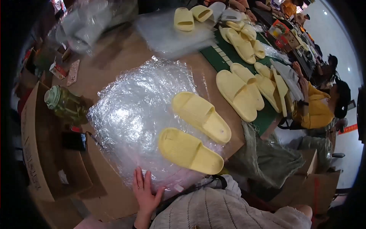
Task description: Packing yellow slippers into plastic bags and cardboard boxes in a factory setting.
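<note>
A packing workshop. Many yellow slippers [241,93] crowd a long bench [122,53] beside bubble wrap sheets [133,114]. Cardboard boxes [38,152] stand at lower left, and seated workers [320,107] line the right side.

Left hand [144,192] flat, palm down, fingers together and extended forward; right hand unseen.

Even, fairly bright indoor light falls from overhead, throwing white glare off the crinkled bubble wrap [141,114] just beyond the fingers [142,180] of the left hand [145,194]. Shadows stay soft and short. A bag [82,24] far beyond the fingertips smears with motion blur. Fisheye distortion bends the table's [114,53] edges, and the corners fall into black vignette; the floor to the right washes out pale.
</note>
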`<state>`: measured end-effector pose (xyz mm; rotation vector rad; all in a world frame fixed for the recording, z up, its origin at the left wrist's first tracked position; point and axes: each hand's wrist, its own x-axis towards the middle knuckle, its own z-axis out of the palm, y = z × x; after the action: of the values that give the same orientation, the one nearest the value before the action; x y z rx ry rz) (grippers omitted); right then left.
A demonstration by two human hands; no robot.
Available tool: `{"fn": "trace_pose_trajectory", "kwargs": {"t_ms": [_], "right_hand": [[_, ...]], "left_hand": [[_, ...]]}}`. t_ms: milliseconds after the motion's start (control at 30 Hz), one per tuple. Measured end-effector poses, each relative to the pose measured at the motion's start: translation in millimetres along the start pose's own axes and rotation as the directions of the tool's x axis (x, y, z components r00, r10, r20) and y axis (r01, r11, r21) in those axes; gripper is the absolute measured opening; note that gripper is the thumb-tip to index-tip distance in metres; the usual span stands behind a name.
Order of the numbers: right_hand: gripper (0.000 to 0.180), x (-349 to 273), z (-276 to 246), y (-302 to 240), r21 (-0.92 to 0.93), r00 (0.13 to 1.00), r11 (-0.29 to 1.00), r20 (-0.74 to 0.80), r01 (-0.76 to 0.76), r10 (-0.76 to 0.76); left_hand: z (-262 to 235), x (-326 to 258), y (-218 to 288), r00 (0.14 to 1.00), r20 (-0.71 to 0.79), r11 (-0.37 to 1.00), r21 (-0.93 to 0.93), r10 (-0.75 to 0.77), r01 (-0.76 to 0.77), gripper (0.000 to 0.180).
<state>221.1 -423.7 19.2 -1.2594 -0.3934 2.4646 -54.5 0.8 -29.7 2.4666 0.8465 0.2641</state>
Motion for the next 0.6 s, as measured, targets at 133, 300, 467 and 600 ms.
{"fn": "trace_pose_trajectory", "kwargs": {"t_ms": [133, 300, 467, 600], "right_hand": [[0.045, -20, -15, -37, 0.012, 0.998, 0.999, 0.033, -0.051, 0.051], [0.047, -42, -23, -64, 0.044, 0.994, 0.995, 0.066, -0.095, 0.092], [0.048, -47, -30, -112, 0.068, 0.99, 0.992, 0.098, -0.111, 0.104], [0.049, -72, -25, -97, 0.09, 0.993, 0.992, 0.086, -0.093, 0.085]], "left_hand": [[-1, 0, -2, 0.997, 0.043, 0.998, -0.02, -0.061, 0.062, 0.08], [2, 1, -4, 0.996, 0.065, 0.997, -0.044, -0.06, 0.063, 0.082], [0, 0, -5, 0.991, 0.094, 0.995, -0.03, -0.094, 0.098, 0.081], [-1, 2, -6, 0.993, 0.095, 0.996, -0.046, -0.066, 0.07, 0.082]]}}
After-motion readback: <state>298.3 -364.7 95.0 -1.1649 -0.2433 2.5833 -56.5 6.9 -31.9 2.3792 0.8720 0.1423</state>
